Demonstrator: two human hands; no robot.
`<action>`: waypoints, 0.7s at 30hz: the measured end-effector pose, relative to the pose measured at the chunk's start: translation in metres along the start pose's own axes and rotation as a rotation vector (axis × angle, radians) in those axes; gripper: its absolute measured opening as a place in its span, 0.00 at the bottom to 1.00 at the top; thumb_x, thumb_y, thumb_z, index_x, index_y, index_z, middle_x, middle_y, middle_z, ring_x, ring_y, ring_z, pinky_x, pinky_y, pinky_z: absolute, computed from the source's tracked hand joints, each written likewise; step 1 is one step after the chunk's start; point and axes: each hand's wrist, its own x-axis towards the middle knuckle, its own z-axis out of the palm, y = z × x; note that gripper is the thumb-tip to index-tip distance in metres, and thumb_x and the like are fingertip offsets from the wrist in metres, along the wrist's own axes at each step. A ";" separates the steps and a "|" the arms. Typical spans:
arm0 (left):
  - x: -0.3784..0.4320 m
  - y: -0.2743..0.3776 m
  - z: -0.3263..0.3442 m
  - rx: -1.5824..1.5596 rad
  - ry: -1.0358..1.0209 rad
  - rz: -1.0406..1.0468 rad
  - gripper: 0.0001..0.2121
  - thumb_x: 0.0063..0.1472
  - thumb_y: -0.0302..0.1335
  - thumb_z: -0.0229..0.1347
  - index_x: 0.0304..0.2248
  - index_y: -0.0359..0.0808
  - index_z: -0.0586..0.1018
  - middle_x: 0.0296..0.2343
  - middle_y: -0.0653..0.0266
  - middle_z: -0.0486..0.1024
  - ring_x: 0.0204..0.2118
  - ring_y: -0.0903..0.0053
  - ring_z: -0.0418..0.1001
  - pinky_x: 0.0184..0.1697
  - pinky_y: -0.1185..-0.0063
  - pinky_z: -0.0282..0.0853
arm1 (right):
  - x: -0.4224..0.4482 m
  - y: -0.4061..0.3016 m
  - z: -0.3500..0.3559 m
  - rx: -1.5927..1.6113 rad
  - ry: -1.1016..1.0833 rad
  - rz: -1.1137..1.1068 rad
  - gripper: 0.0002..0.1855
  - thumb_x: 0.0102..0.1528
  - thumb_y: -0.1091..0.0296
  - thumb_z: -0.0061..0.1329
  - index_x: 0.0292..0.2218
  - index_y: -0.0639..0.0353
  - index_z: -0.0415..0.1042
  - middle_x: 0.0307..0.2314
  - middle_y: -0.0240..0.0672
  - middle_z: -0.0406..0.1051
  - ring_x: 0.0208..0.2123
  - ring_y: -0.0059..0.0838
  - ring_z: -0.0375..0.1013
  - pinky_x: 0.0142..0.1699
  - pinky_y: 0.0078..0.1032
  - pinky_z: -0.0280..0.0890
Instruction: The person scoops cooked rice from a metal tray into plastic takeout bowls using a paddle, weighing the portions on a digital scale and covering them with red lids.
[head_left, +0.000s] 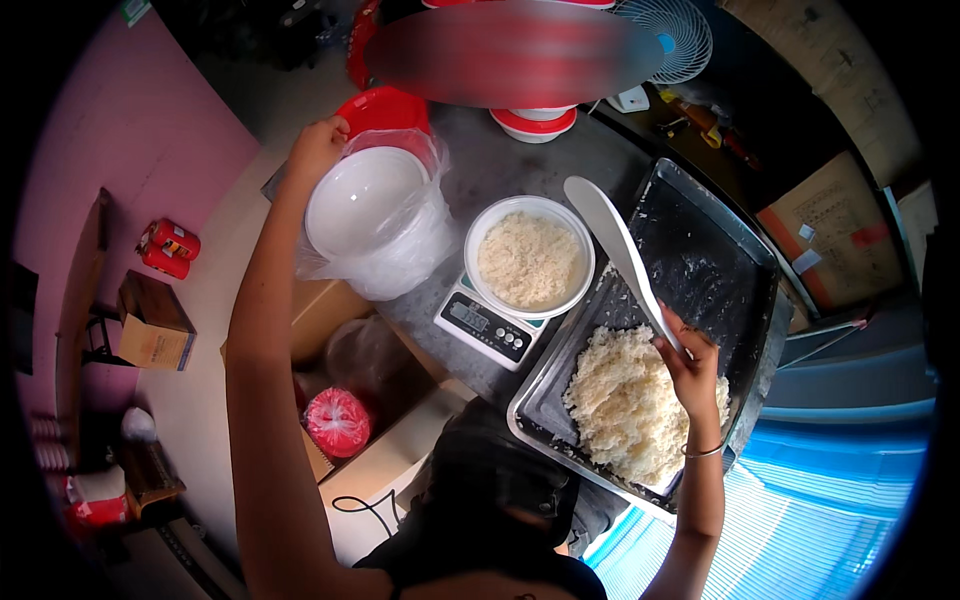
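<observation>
My right hand (691, 360) grips the handle of a white plastic rice paddle (611, 232), its blade raised over the edge of a dark metal tray (694, 255). Beneath that hand a heap of cooked rice (630, 405) lies in the tray. To the left, a white bowl of rice (529, 259) rests on a digital kitchen scale (489, 321) with a lit display. My left hand (322, 142) is at the rim of a red plastic container (386, 112), fingers bent; whether it grips the rim is not plain. Close by, white bowls (364, 199) sit in a clear plastic bag (405, 255).
Bowls with red rims (534, 124) stand at the table's far side, near a blurred patch. A fan (675, 41) is behind them. Below the table's left edge, an open cardboard box (405, 442) holds a wrapped red stack (337, 421). A cardboard carton (832, 225) stands right of the tray.
</observation>
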 end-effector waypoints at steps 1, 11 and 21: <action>0.007 0.007 0.008 -0.019 0.007 0.011 0.05 0.50 0.21 0.47 0.29 0.32 0.72 0.22 0.62 0.71 0.24 0.78 0.68 0.29 0.82 0.63 | -0.004 0.002 -0.004 -0.019 -0.008 0.023 0.20 0.42 0.79 0.49 0.40 0.59 0.68 0.16 0.38 0.66 0.18 0.21 0.62 0.27 0.17 0.58; 0.057 0.019 0.052 -0.027 -0.459 0.086 0.05 0.46 0.22 0.50 0.25 0.33 0.72 0.24 0.58 0.71 0.28 0.74 0.68 0.32 0.81 0.62 | -0.021 -0.017 -0.020 -0.034 0.027 0.121 0.20 0.43 0.78 0.49 0.40 0.58 0.68 0.19 0.39 0.69 0.18 0.18 0.62 0.27 0.15 0.58; 0.048 0.044 0.054 0.081 -0.286 0.029 0.05 0.43 0.25 0.54 0.20 0.32 0.71 0.19 0.56 0.71 0.24 0.72 0.69 0.29 0.78 0.63 | -0.030 -0.013 -0.023 0.000 0.060 0.217 0.18 0.43 0.77 0.49 0.39 0.59 0.68 0.20 0.39 0.70 0.17 0.16 0.61 0.26 0.14 0.57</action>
